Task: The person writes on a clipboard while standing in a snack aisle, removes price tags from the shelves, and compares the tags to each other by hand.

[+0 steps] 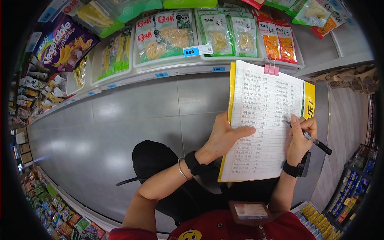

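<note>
A notebook (260, 156) with handwritten rows of numbers lies open-faced on a yellow backing above my lap. My left hand (230, 134) grips its left edge, thumb on the page and the other fingers hidden beneath. In my right hand (299, 138) is a black pen (318, 145), its tip at the right-hand column of writing. A pink binder clip (271, 70) holds the pages at the top edge.
Ahead runs a shelf edge (144, 78) with price tags and white trays of packaged snacks (164, 36). A purple snack bag (66, 42) stands at left. More packets (64, 216) fill the lower-left shelf, and racks (350, 192) stand at right. Grey floor tiles (100, 128) lie between.
</note>
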A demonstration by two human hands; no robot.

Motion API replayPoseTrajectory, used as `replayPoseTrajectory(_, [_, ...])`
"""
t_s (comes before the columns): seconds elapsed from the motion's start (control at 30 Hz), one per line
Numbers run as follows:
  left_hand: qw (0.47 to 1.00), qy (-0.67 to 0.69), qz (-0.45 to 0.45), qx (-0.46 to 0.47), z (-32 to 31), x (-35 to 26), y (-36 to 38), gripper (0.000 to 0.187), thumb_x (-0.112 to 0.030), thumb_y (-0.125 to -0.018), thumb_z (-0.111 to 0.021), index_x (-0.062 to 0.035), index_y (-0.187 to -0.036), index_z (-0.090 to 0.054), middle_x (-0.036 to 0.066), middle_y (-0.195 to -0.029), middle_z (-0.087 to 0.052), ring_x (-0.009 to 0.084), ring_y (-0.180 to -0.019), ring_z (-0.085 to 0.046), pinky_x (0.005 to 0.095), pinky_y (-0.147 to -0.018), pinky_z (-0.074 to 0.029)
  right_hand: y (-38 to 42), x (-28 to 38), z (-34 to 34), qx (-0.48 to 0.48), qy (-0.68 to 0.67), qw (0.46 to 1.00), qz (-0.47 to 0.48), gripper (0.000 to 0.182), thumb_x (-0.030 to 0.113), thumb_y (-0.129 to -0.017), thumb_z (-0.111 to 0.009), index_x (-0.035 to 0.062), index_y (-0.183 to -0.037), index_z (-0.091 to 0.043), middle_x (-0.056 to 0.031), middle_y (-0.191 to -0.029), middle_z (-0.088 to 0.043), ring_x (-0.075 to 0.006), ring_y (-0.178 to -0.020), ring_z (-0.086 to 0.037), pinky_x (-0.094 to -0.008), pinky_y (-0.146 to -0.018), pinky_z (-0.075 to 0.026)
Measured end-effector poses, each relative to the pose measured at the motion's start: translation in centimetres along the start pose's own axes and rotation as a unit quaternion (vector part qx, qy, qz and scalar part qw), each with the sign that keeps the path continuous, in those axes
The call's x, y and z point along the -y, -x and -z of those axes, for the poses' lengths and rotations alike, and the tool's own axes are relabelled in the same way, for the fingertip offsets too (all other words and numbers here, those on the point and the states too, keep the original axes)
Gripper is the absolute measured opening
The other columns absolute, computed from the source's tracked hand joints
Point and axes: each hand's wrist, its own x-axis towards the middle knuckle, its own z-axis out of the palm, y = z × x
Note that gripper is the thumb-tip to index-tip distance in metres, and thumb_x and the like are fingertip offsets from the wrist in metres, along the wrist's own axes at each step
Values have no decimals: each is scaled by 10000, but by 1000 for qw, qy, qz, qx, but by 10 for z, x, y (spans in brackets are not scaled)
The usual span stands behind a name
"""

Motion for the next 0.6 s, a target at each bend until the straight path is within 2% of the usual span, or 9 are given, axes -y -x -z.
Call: replayPoseTrajectory(0.6, [1000,-5,-4,-5,1,0,3,370,-29,-725,-635,64,-1064,-519,166,-988,-607,194,-844,-606,290,-731,-489,2,2,-2,-3,11,1000,-12,334,-50,-766,-616,98,-639,-345,2,-552,-449,-51,-466,-360,-183,-489,-306])
